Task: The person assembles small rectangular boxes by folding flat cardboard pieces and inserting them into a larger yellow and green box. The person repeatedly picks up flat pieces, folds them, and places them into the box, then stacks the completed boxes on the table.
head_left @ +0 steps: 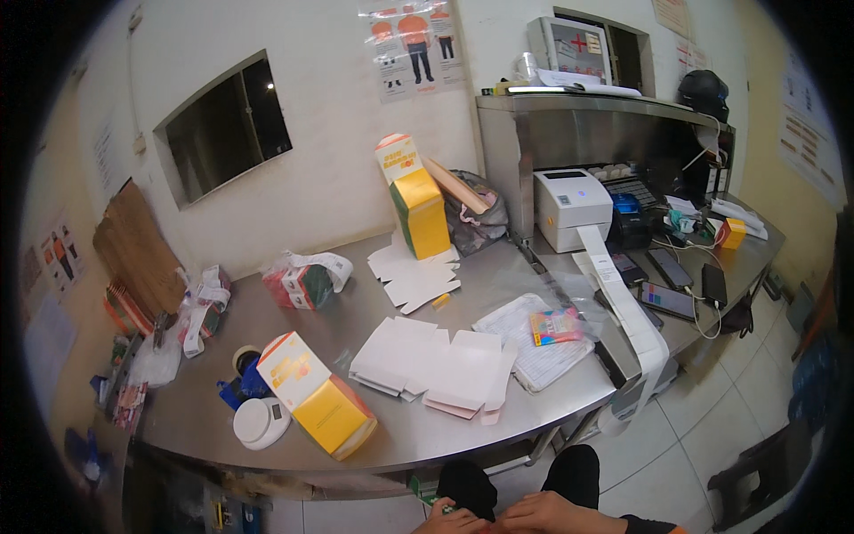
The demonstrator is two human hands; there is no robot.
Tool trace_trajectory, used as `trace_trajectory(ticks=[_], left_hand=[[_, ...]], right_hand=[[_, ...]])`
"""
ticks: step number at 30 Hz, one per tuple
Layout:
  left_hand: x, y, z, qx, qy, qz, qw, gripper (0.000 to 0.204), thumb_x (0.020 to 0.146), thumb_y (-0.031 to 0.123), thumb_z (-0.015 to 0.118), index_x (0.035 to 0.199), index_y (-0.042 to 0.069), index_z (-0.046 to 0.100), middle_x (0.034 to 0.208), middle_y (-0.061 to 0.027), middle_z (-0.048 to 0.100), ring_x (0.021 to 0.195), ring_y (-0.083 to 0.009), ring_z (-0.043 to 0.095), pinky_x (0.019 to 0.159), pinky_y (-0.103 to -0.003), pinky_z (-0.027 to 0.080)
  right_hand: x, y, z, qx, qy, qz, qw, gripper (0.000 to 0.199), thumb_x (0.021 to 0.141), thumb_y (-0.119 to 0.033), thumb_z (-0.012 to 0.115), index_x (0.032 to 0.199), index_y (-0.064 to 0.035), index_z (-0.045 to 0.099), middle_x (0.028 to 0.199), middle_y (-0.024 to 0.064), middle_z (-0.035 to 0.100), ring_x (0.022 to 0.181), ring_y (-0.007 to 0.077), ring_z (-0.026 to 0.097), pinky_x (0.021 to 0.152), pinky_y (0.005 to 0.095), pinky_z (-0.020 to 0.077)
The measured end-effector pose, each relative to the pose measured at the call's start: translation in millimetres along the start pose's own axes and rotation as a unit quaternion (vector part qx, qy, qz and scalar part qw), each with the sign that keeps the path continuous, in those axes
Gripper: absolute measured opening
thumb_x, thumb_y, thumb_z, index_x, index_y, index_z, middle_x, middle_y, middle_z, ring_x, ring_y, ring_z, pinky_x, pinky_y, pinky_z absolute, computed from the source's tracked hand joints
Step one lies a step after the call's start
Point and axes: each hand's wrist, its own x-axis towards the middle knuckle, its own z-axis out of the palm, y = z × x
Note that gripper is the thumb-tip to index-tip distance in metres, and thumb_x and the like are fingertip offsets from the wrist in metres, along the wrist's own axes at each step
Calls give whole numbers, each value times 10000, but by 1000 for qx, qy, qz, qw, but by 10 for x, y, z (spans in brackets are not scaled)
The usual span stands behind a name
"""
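Note:
Low in the view, in front of my dark-clad knees, my left hand [451, 520] and my right hand [544, 513] are close together, both with bent fingers. The lower edge cuts both hands off, so what they hold cannot be made out. A green and white printed piece [423, 488] shows just beyond my left hand, partly hidden. On the steel table [400, 449] above them lies a yellow and white carton [316, 393], tilted. Flat white cardboard pieces [400, 354] lie to its right.
A white scale [259, 423] and a tape dispenser [244, 378] sit left of the carton. Another yellow carton [416, 205] stands by the wall. Plastic-wrapped packages [307, 283] lie further back. A label printer [572, 209] trails a paper strip at right, near several phones [669, 301].

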Motion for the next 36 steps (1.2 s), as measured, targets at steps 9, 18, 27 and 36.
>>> trace_trajectory(ticks=[9, 18, 27, 36], left_hand=[[52, 264, -347, -91, 5, 39, 995, 96, 808, 149, 532, 838, 99, 609, 733, -95, 557, 718, -271, 508, 729, -394, 356], [262, 34, -183, 23, 472, -99, 876, 168, 837, 178, 589, 936, 43, 605, 1011, -123, 614, 984, -302, 561, 890, -415, 405], [20, 7, -23, -296, 352, -423, 781, 238, 774, 156, 632, 975, 32, 664, 839, -135, 633, 812, -265, 572, 740, -364, 443], [223, -199, 277, -77, 491, -228, 837, 269, 715, 323, 641, 683, 57, 653, 617, -140, 583, 561, -317, 512, 558, -433, 387]], right_hand=[[-225, 186, 197, 173, -122, 228, 950, 118, 854, -169, 617, 919, -79, 656, 748, 81, 650, 699, 232, 623, 585, 325, 476], [-564, 529, 357, 495, -226, 240, 804, 226, 850, -179, 649, 962, 15, 677, 891, 86, 699, 802, 133, 628, 711, 276, 499], [-352, 448, 183, 185, -165, 272, 930, 285, 832, -148, 645, 1081, -13, 619, 911, 110, 684, 808, 197, 637, 703, 306, 494], [39, 400, 850, -8, 236, 135, 962, 216, 796, -133, 631, 994, -47, 621, 905, 102, 622, 804, 276, 599, 789, 353, 499]])
